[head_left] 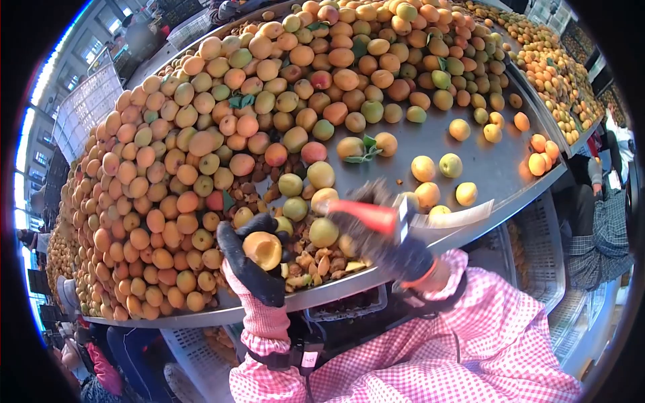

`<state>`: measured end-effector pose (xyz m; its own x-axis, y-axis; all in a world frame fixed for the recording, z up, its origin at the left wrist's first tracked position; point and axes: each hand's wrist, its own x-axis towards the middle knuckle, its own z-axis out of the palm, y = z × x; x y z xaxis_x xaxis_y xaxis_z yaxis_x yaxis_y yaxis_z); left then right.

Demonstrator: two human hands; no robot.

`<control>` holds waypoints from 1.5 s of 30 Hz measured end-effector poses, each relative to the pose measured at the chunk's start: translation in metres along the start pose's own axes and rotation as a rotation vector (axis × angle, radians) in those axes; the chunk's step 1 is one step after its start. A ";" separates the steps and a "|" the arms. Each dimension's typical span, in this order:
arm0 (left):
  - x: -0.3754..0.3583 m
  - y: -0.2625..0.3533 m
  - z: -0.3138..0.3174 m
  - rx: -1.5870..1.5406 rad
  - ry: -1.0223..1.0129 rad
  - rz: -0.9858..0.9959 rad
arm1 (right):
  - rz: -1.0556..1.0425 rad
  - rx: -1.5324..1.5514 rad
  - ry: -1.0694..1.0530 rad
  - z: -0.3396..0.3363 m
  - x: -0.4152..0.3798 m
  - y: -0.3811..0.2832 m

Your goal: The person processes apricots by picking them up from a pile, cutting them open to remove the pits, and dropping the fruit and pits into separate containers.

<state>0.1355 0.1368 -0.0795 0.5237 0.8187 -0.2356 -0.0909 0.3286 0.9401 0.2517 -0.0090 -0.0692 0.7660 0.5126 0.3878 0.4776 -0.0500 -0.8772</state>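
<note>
My left hand (pixel 259 262), in a black glove, holds a halved apricot (pixel 263 250) with its hollow cut side facing up. To its right, my right hand (pixel 376 228), in a dark glove and blurred by motion, grips a red-handled tool (pixel 366 215). The tool's working end is too smeared to make out. Between and below the hands lies a pile of pits and scraps (pixel 322 264) at the table's near edge. Whole apricots, including a green-yellow apricot (pixel 324 232), lie beside the pile.
A large heap of apricots (pixel 181 161) covers the left and back of the metal table (pixel 443 144). A pale strip (pixel 457 215) lies on the right rim. White crates (pixel 537 248) stand below. Another person (pixel 594 221) is at the far right, with more people at left.
</note>
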 end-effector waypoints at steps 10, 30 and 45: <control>-0.070 0.073 -0.226 0.544 0.405 0.193 | -0.346 -0.471 0.237 -0.072 -0.004 0.013; -0.014 0.014 0.064 0.760 -0.301 0.263 | -0.026 0.192 0.031 -0.097 0.018 0.018; -0.158 0.021 -0.019 0.397 -0.247 0.459 | 0.140 0.349 -0.353 -0.048 -0.133 -0.109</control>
<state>0.0346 0.0229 -0.0269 0.6899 0.6863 0.2303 -0.0565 -0.2661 0.9623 0.1185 -0.1123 -0.0112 0.5917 0.7826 0.1935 0.1623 0.1195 -0.9795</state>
